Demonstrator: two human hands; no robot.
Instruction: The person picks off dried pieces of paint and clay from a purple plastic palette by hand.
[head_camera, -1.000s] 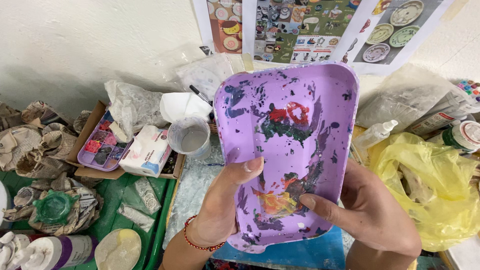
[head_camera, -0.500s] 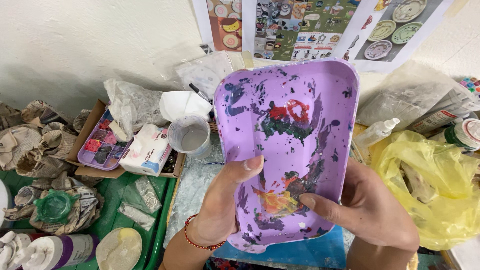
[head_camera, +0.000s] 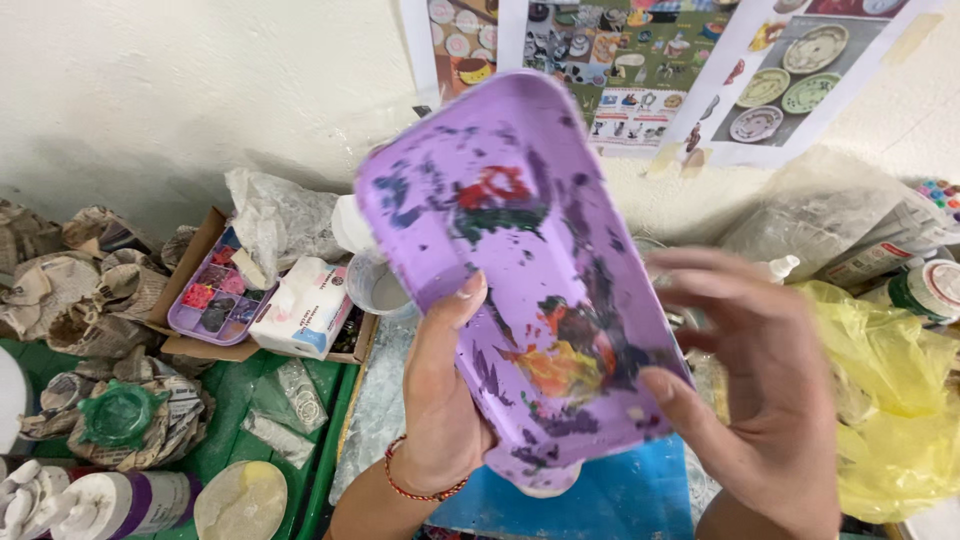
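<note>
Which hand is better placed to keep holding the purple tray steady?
Left hand: it grips the purple tray with its thumb on the face. The right hand is spread open, blurred.

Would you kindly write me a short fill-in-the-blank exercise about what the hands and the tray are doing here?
1. The left hand grips a paint-stained tray whose colour is ____.
2. The bracelet on the left wrist is ____.
3. The crumpled plastic bag beside the right hand is ____.

Missing words: purple; red; yellow
</note>
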